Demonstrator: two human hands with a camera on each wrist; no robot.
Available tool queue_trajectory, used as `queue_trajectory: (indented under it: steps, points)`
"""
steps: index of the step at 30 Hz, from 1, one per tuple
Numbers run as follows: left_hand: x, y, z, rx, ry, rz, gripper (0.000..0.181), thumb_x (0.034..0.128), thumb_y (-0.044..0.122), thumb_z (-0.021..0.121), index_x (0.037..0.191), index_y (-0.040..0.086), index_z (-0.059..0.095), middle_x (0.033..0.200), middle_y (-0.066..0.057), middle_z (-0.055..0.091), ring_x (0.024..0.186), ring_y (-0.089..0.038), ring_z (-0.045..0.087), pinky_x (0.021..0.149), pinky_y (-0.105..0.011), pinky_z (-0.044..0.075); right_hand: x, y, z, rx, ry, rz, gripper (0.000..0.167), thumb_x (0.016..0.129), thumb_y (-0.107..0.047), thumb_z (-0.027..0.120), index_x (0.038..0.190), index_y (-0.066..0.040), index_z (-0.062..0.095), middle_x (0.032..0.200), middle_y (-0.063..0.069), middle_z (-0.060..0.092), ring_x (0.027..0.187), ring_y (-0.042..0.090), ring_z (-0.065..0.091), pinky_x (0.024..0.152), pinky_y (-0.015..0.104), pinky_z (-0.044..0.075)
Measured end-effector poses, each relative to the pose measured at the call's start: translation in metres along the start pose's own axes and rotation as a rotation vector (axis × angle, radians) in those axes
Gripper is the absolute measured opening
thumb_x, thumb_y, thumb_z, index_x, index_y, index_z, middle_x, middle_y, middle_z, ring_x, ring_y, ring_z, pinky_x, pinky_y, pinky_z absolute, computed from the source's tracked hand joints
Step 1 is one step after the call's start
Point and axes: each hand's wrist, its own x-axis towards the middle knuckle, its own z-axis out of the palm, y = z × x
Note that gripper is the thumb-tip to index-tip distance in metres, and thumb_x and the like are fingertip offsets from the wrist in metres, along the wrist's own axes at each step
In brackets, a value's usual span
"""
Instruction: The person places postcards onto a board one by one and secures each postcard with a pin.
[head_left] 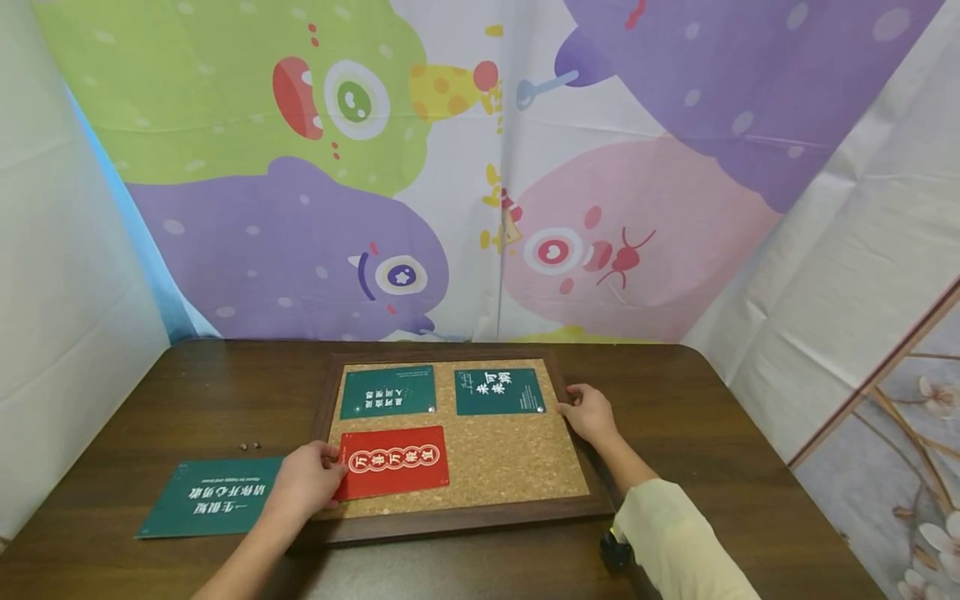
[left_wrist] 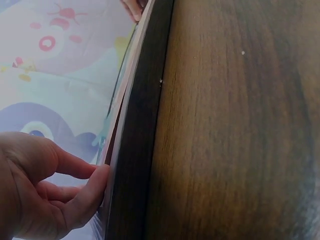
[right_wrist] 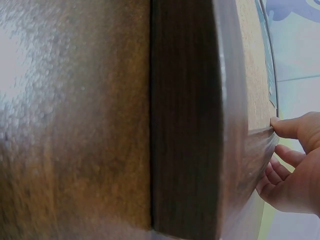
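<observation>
1. The board (head_left: 517, 462) lies on the table (head_left: 420, 575), at the lower centre of the head view, cork inside a dark rim.
2. The red card (head_left: 397, 479) is at the lower left of the cork.
3. The left hand (head_left: 303, 479), lower left of centre, pinches that card's left edge, thumb and finger together.
4. The right hand (head_left: 590, 414), right of centre, grips the board's right rim, thumb on top, other fingers curled at the outer side.
5. Along the cork's upper part lie the left green card (head_left: 387, 393) and, apart from it, the right green card (head_left: 480, 398).
6. A third green card (head_left: 198, 517) lies on the table, lower left, near two small bits (head_left: 257, 445).
</observation>
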Motion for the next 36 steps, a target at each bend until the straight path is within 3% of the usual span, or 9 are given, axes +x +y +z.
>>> queue_trajectory:
  steps: [11, 21, 27, 36]
  points:
    - [-0.002, 0.005, -0.001, 0.033, 0.005, 0.009, 0.036, 0.0848, 0.010, 0.064, 0.111, -0.012, 0.054, 0.087, -0.021, 0.060, 0.056, -0.016, 0.056, 0.046, -0.023, 0.050, 0.001, 0.000, -0.002, 0.009, -0.009, 0.006, 0.042, 0.086, -0.015, 0.064, 0.122, 0.005, 0.055, 0.097, 0.018, 0.059, 0.088, 0.027, 0.055, 0.078, 0.043, 0.047]
    - [-0.001, 0.003, -0.005, 0.005, -0.013, -0.022, 0.036, 0.0867, 0.012, 0.063, 0.115, -0.009, 0.054, 0.098, -0.024, 0.059, 0.071, -0.021, 0.057, 0.050, -0.025, 0.053, 0.002, 0.001, -0.001, 0.002, -0.013, 0.014, 0.042, 0.087, -0.015, 0.064, 0.123, 0.004, 0.055, 0.093, 0.015, 0.058, 0.083, 0.025, 0.054, 0.074, 0.040, 0.047]
    - [-0.001, -0.003, -0.013, 0.011, 0.010, 0.021, 0.036, 0.0879, 0.017, 0.061, 0.114, -0.008, 0.055, 0.096, -0.023, 0.061, 0.065, -0.018, 0.057, 0.051, -0.027, 0.053, 0.001, 0.001, -0.001, 0.003, -0.016, 0.015, 0.042, 0.087, -0.015, 0.064, 0.123, 0.005, 0.054, 0.100, 0.019, 0.059, 0.090, 0.028, 0.056, 0.080, 0.043, 0.047]
    - [0.001, -0.017, -0.033, 0.111, 0.082, 0.079, 0.037, 0.0892, 0.025, 0.058, 0.111, -0.005, 0.060, 0.090, -0.017, 0.064, 0.064, -0.017, 0.054, 0.051, -0.028, 0.042, 0.001, 0.000, 0.000, -0.007, -0.019, 0.021, 0.043, 0.087, -0.016, 0.063, 0.123, 0.004, 0.054, 0.105, 0.021, 0.060, 0.096, 0.031, 0.056, 0.083, 0.045, 0.047]
